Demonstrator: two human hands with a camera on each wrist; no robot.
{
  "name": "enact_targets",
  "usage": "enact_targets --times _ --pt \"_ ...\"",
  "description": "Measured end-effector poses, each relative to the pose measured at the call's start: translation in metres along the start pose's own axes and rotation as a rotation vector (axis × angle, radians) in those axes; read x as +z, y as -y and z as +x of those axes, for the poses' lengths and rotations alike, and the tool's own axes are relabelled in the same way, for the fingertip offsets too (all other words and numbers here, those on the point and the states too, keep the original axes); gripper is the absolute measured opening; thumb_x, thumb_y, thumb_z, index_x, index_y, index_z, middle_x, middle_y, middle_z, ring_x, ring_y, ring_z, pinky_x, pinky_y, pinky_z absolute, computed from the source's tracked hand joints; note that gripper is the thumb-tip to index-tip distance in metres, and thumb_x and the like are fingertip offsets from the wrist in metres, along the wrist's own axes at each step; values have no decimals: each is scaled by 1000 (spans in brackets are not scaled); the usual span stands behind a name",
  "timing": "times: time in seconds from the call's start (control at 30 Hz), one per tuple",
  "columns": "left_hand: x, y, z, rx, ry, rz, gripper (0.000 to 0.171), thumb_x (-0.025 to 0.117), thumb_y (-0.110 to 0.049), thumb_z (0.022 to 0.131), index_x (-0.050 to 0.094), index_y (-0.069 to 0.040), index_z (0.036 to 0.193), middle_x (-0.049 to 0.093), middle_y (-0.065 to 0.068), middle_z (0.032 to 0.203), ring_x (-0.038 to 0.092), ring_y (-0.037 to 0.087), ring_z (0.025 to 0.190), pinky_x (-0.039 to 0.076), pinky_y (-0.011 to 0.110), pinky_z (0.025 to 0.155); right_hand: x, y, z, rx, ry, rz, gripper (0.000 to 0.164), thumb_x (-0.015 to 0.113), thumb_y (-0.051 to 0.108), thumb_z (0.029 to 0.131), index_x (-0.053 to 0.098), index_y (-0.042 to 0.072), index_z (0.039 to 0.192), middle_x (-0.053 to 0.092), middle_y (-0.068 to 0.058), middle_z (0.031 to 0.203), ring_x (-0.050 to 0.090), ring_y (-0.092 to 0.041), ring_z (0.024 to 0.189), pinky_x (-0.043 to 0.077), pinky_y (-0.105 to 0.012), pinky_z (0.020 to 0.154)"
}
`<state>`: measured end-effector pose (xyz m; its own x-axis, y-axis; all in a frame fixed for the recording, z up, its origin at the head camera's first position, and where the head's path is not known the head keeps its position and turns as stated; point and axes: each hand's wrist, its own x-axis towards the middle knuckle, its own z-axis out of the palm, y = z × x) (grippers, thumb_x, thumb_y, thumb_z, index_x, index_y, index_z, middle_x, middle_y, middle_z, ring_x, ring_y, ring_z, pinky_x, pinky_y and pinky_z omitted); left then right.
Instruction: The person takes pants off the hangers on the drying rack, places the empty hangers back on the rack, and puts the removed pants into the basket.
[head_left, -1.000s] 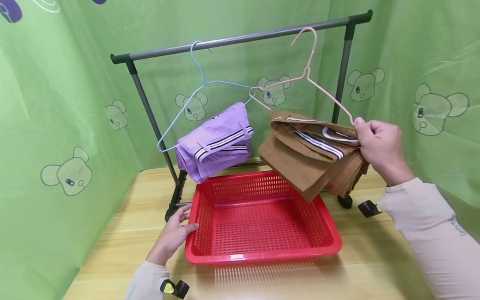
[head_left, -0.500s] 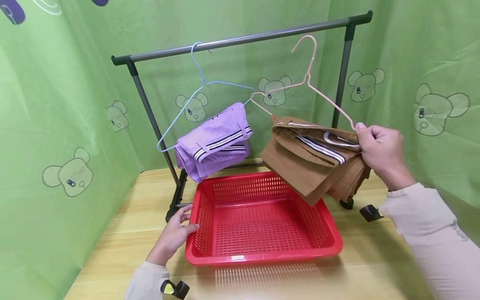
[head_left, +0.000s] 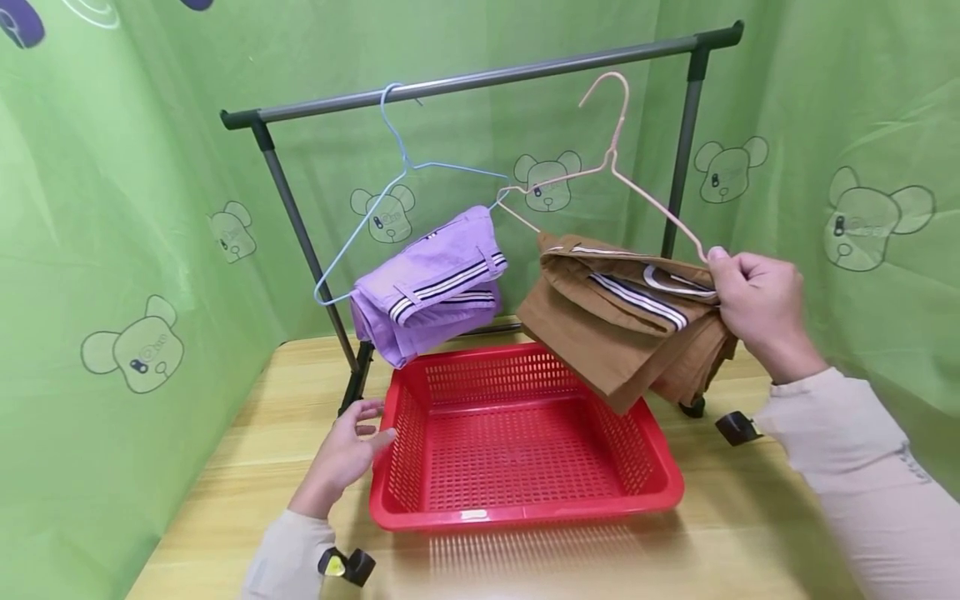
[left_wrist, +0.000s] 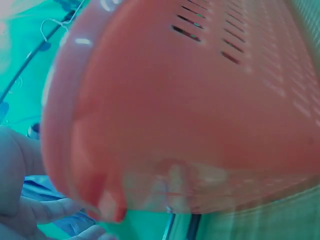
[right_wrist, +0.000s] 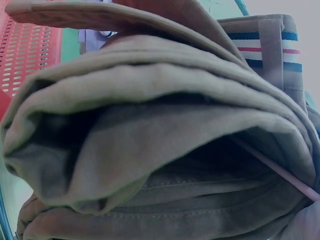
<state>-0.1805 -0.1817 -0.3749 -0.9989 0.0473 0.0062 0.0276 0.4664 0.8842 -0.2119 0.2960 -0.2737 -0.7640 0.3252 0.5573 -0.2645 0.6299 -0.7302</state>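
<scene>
Nearest, two beige sleeves [head_left: 847, 442] reach in. The left hand [head_left: 341, 454] is loosely spread at the side of a red basket [head_left: 525, 515], its thumb over the rim; whether it presses there I cannot tell. The right hand [head_left: 761, 304] pinches the lower corner of a pink hanger [head_left: 619, 125] along with the edge of the brown trousers [head_left: 585, 342].

These trousers are folded over the hanger's bottom bar, overlapping the basket's back right corner in the head view. They are tilted, their layers fanning downward, with striped trim along the waistband. The hanger's hook sits free, just below the rack's bar.

The left wrist view alone shows the basket's outer wall up close, smooth plastic with rows of slots. The right wrist view shows the trousers' rolled folds and dark hollows, the pink hanger's rod running inside, and a belt loop over stripes that include a red line.

The basket is rectangular, with a rounded lip, on a wood-grain desk [head_left: 300, 400]. Farther back, purple cotton-like trousers [head_left: 427, 292] hang on a thin blue hanger [head_left: 405, 167] from a grey metal rack [head_left: 480, 78]. Behind stands a glossy green curtain [head_left: 150, 208] printed with bear heads.
</scene>
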Motion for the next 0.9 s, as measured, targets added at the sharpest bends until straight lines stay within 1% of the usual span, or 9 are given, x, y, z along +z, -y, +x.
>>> enact_targets --times 0.07,0.13,0.3,0.43,0.67,0.8,0.9 --pt "-1 -6 1 15 -11 32 50 65 -8 90 46 -2 136 50 21 133 44 41 122 41 55 97 1 0 -1 4 4 3 55 53 43 98 61 5 59 53 12 52 42 -12 49 29 -28 36" --pt "-2 -11 2 22 -17 43 50 64 -8 90 46 -3 136 51 20 133 43 40 125 39 55 99 2 0 -1 8 9 3 54 53 44 98 62 6 60 53 12 52 42 -12 49 29 -28 36" --pt "-4 -25 4 39 -11 31 51 64 -6 90 44 -6 137 48 22 135 45 39 124 42 54 97 4 -2 -1 1 1 -2 55 52 43 98 61 6 58 52 13 51 41 -12 49 29 -28 39" --pt "-2 -35 6 66 3 17 54 64 -6 90 41 -4 139 45 23 137 44 40 125 40 53 100 4 -1 -1 -2 -14 -5 57 52 42 98 59 5 56 50 13 49 41 -12 48 29 -28 39" --pt "6 -52 10 107 39 -46 56 65 -4 90 40 -3 139 45 21 137 43 38 128 38 52 103 3 1 -1 -5 -9 -3 57 52 42 98 56 4 55 48 8 48 39 -13 48 28 -27 38" --pt "13 -61 12 122 56 -76 56 65 -5 90 40 -2 140 45 20 137 43 36 129 38 51 104 2 0 -1 -4 -4 -2 56 52 40 98 57 4 55 47 8 47 39 -12 47 28 -27 37" --pt "20 -67 15 117 72 -107 58 66 -6 91 39 -1 141 45 20 138 44 36 129 39 50 104 1 0 -1 6 5 5 55 52 38 99 57 4 56 47 9 48 39 -10 46 27 -26 36"
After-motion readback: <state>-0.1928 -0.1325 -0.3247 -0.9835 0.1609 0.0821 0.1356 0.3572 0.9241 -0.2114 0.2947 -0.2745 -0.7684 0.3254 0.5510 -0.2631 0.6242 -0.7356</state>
